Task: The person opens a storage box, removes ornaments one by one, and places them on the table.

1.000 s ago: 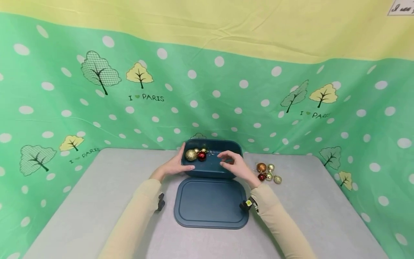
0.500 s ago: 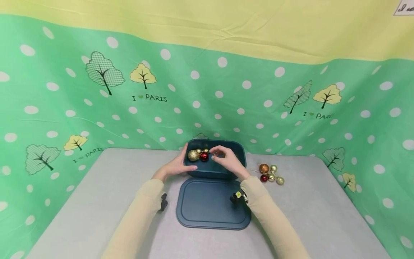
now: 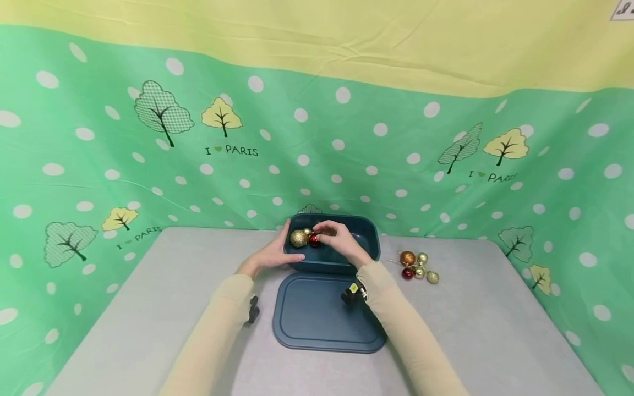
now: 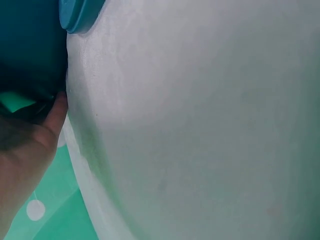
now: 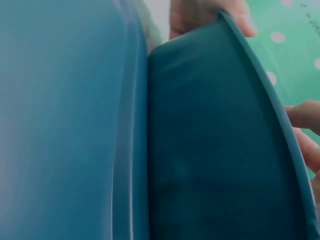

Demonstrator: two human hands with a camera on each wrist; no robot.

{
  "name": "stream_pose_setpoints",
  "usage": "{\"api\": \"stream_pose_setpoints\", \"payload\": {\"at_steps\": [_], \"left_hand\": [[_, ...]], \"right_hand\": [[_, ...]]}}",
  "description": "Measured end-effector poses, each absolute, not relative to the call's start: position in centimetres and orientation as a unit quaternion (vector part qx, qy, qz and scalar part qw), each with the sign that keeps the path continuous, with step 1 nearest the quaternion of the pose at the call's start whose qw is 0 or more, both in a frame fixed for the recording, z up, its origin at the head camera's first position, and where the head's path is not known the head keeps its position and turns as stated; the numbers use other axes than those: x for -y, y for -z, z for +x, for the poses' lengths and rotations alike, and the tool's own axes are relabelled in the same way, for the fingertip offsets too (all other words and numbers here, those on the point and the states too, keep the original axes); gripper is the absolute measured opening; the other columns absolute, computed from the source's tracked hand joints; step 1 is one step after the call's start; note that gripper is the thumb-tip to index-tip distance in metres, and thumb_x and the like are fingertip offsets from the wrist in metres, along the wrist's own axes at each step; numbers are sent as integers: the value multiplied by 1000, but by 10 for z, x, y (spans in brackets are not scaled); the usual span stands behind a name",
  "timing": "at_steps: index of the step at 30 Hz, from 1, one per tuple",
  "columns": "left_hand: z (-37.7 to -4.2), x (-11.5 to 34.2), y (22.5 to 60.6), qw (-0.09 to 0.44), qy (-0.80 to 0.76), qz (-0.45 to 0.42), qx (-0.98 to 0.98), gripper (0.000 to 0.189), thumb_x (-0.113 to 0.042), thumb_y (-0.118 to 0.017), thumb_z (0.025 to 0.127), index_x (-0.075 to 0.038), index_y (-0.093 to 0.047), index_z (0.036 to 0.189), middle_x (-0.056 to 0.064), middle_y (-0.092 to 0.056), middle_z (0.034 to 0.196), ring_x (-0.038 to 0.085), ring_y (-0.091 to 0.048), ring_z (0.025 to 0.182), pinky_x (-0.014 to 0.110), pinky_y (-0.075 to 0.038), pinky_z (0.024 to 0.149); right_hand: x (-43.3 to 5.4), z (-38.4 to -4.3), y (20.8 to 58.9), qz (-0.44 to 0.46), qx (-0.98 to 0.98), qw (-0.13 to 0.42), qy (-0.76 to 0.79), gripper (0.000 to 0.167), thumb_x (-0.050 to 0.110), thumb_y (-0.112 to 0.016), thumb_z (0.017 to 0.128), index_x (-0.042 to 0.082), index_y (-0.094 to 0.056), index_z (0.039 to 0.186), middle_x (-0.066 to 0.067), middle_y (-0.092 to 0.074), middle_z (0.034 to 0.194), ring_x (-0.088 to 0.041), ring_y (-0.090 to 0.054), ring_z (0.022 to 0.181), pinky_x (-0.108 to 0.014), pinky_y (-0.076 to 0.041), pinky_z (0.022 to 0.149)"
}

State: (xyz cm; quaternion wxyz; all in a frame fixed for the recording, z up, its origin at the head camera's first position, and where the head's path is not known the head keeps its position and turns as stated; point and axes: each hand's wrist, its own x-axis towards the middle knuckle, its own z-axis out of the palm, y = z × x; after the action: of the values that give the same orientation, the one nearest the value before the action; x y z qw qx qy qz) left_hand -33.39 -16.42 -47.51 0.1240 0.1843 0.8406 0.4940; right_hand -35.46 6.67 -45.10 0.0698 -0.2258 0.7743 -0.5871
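Note:
A dark blue lidless box (image 3: 329, 268) stands at the back of the table. My left hand (image 3: 269, 254) holds its left end, thumb at the front wall and fingers along the side. Inside the box, my right hand (image 3: 342, 242) has thumb and index fingertips right at a shiny red bauble (image 3: 314, 240); I cannot tell whether they pinch it. A large gold glitter bauble (image 3: 299, 238) and a small gold bauble (image 3: 307, 231) lie to its left. In the right wrist view, right-hand fingers (image 5: 306, 135) show beyond the box's rim, and the baubles are hidden.
The blue lid (image 3: 324, 319) lies flat on the grey table (image 3: 173, 308), in front of the box. To the right of the box sits a cluster of baubles: orange (image 3: 408, 258), red (image 3: 407, 273) and several gold ones. A green and yellow printed curtain (image 3: 277, 137) hangs close behind.
My right hand has moved left inside the box, from over its bare floor to the red bauble. It now covers one small gold bauble. The left hand has stayed on the box.

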Motion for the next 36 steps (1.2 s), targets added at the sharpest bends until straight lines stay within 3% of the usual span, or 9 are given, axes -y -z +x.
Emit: {"api": "stream_pose_setpoints", "payload": {"at_steps": [4, 7, 14, 22, 31, 36], "left_hand": [[-332, 163, 469, 134, -499, 187, -835, 113, -25, -72, 86, -4, 19, 151, 27, 11, 156, 44, -3, 142, 54, -11, 113], [-324, 162, 455, 143, -498, 190, -834, 112, -22, -72, 87, 1, 18, 150, 30, 11, 155, 46, -2, 141, 55, -12, 113], [-315, 160, 439, 148, -492, 188, -837, 106, -16, -69, 89, 3, 17, 149, 32, 10, 154, 47, -3, 141, 53, -13, 113], [-334, 164, 471, 140, -491, 180, -841, 114, -27, -72, 87, -6, 20, 151, 25, 13, 156, 44, 0, 142, 55, -10, 113], [-335, 165, 476, 117, -491, 200, -840, 123, -50, -73, 82, -9, 20, 151, 28, 12, 155, 49, -3, 140, 59, -11, 111], [-334, 165, 476, 123, -490, 193, -841, 121, -44, -73, 84, -9, 20, 151, 26, 11, 156, 47, -5, 141, 56, -14, 112]], "right_hand": [[-66, -358, 456, -190, -755, 87, 621, 29, 0, -59, 94, -11, -58, 121, -22, -62, 116, -18, -60, 93, -58, -45, 88], [-67, -360, 459, -176, -756, 91, 624, 29, 0, -60, 94, -9, -60, 121, -21, -62, 116, -17, -59, 92, -59, -45, 89], [-67, -363, 463, -178, -780, 103, 590, 33, -1, -61, 92, -6, -60, 124, -21, -61, 119, -23, -59, 94, -52, -49, 84], [-67, -366, 467, -213, -822, 146, 508, 49, 4, -68, 89, 1, -54, 135, -20, -49, 133, -28, -56, 99, -39, -50, 74], [-68, -370, 472, -267, -817, 166, 484, 35, 5, -70, 88, 2, -63, 122, -13, -63, 109, -24, -61, 92, -34, -51, 74], [-64, -358, 462, -231, -837, 164, 468, 33, -5, -64, 89, -6, -61, 121, -18, -63, 111, -25, -60, 96, -32, -50, 77]]}}
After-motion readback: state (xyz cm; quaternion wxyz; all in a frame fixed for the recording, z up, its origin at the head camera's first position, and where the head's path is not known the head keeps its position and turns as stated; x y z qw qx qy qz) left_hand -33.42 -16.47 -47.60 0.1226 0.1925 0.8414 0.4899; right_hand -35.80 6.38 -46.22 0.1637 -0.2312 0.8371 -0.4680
